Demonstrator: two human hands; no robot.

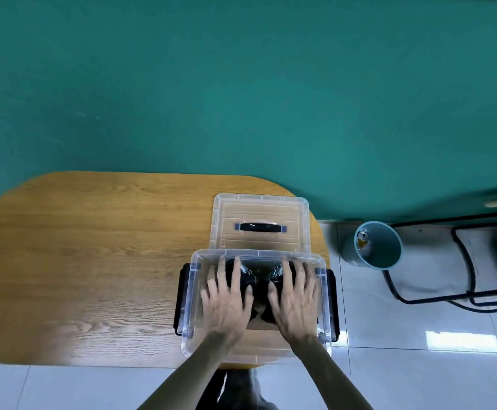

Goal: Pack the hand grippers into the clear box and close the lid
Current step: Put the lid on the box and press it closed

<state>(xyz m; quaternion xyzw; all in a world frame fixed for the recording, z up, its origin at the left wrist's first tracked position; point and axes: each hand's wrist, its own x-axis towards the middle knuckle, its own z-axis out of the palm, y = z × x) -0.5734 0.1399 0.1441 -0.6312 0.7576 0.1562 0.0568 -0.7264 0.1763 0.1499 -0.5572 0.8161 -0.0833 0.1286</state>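
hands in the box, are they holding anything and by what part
Each hand lies flat over a black hand gripper inside the clear box: left hand, right hand. Fingers are spread over the handles, springs showing beyond the fingertips; a closed grasp cannot be told.

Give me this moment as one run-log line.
stage: packing | left hand: on hand grippers inside clear box | right hand: same | lid: off, behind box | next: fit lid

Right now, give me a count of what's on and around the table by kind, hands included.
Hands: 2, left hand and right hand
Hand grippers: 2, both in the box
Clear box: 1
Lid: 1, off, behind the box
Table: 1
Teal bin: 1, on the floor
Total: 8
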